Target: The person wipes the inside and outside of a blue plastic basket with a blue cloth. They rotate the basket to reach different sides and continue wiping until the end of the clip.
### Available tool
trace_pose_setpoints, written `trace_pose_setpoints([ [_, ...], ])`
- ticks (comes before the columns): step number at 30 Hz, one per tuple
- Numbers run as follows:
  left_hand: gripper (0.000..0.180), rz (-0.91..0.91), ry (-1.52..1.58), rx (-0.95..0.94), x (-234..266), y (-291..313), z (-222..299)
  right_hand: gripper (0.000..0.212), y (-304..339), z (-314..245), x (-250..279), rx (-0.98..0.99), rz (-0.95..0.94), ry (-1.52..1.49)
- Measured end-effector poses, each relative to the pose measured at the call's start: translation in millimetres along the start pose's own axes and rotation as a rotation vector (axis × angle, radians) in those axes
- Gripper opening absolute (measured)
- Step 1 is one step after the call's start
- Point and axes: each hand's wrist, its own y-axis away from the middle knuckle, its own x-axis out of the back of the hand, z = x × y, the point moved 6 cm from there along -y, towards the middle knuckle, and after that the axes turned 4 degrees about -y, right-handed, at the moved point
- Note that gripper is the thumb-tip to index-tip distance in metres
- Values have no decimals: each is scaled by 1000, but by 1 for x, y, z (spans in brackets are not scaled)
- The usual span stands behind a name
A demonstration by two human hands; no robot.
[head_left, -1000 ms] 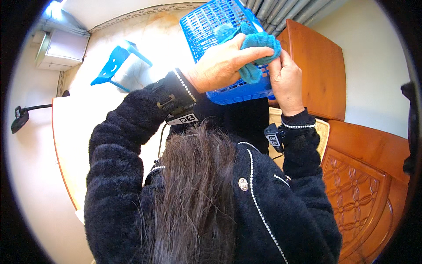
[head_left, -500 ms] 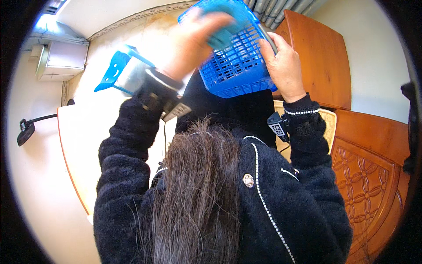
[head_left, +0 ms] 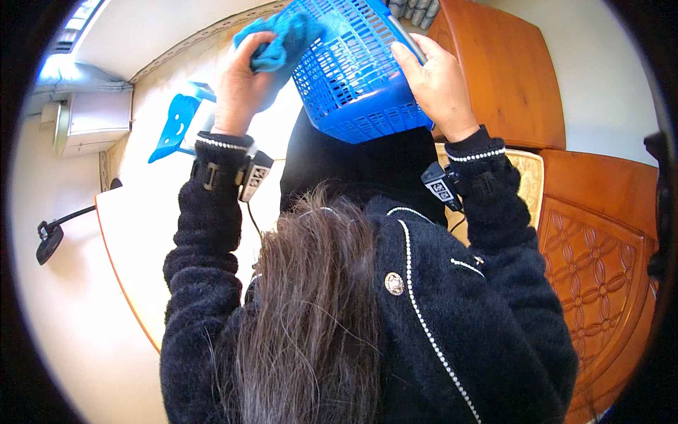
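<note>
My left hand (head_left: 240, 85) grips a crumpled blue cloth (head_left: 286, 39), held up at the left rim of a blue plastic basket (head_left: 357, 78). My right hand (head_left: 438, 81) clasps the basket's right rim, and the basket is tilted in front of me. I see nothing else inside it. Both wrists wear black bands with small tagged devices. My dark fuzzy jacket and long hair fill the lower half of the view.
A blue plastic stool-like object (head_left: 176, 127) lies on the pale floor (head_left: 148, 212) at left. A white unit (head_left: 92, 124) stands by the wall, and a black lamp arm (head_left: 56, 230) sticks out. Carved wooden furniture (head_left: 586, 247) lines the right side.
My left hand has lifted the blue cloth out of the basket and moved it to the left, outside the rim. The basket has tipped more toward me.
</note>
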Motion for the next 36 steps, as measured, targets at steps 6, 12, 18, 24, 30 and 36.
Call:
trace_pose_setpoints([
  [6,41,-172,141,-231,-58,8,107,51,-12,10,3,-31,-47,-119],
  [12,43,-305,-62,-343,-44,36,78,56,-9,16,2,-27,-36,6],
  [18,30,-304,-149,-159,-11,29,46,42,-12,7,-5,-18,15,-7],
  [24,31,-185,181,-380,-59,4,115,40,-16,15,-7,35,50,-28],
  [30,32,-319,98,-387,-63,29,76,40,-16,23,-2,-61,47,68],
  [36,25,-238,152,-115,-33,49,30,35,-17,9,-27,82,43,210],
])
